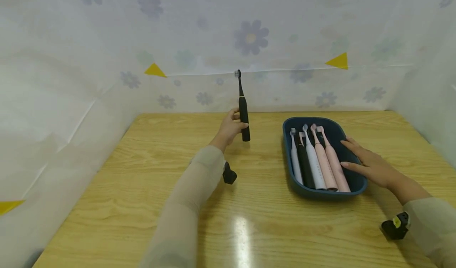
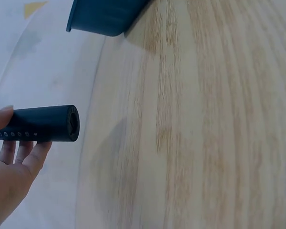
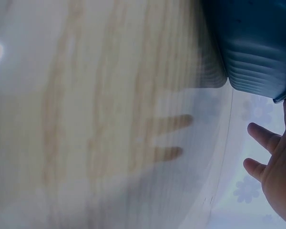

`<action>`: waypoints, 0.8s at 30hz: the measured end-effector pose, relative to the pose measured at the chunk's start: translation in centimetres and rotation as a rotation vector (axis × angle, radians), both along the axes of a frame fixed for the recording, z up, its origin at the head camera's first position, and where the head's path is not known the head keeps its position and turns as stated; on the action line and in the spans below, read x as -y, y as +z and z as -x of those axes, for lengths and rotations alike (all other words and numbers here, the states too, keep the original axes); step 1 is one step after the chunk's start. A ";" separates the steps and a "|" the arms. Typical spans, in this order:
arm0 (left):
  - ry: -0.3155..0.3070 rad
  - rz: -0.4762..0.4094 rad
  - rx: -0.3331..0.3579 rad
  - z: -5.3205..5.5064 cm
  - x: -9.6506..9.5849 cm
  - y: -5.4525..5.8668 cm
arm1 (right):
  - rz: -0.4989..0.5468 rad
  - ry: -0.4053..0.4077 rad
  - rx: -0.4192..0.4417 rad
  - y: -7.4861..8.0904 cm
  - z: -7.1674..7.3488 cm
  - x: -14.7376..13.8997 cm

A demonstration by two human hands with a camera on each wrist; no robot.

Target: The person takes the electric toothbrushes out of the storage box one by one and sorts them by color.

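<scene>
My left hand (image 1: 229,129) grips a black electric toothbrush (image 1: 244,115) by its handle, thumb on one side and fingers on the other. The brush stands upright above the table, bristles at the top pointing left. In the left wrist view, the handle's round bottom end and a row of small white marks show. My right hand (image 1: 374,169) rests at the right rim of a dark blue basin (image 1: 291,183), fingers extended. Inside lie several electric toothbrushes side by side: a black one (image 1: 305,165), white ones (image 1: 316,167) and pink ones (image 1: 336,167).
The basin stands on the right half of a wood-grain table (image 1: 142,181). Behind it hangs a white flowered sheet (image 1: 199,30), with yellow triangles (image 1: 155,70) stuck on it. Sheets also close off the left and right sides.
</scene>
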State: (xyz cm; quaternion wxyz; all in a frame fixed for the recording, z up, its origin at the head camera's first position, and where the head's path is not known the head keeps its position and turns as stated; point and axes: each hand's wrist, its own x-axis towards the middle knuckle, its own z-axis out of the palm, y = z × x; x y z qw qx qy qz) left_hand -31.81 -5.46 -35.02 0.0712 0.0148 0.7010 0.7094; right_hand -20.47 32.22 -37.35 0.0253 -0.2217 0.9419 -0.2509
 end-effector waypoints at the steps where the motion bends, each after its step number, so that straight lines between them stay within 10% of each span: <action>1: 0.010 0.011 -0.007 0.2 0.0 -0.1 | 0.000 0.000 0.003 0.0 0.0 0.0; 24: 0.147 0.311 -0.217 1.7 -0.5 -2.1 | 0.021 -0.015 0.034 0.0 -0.7 0.1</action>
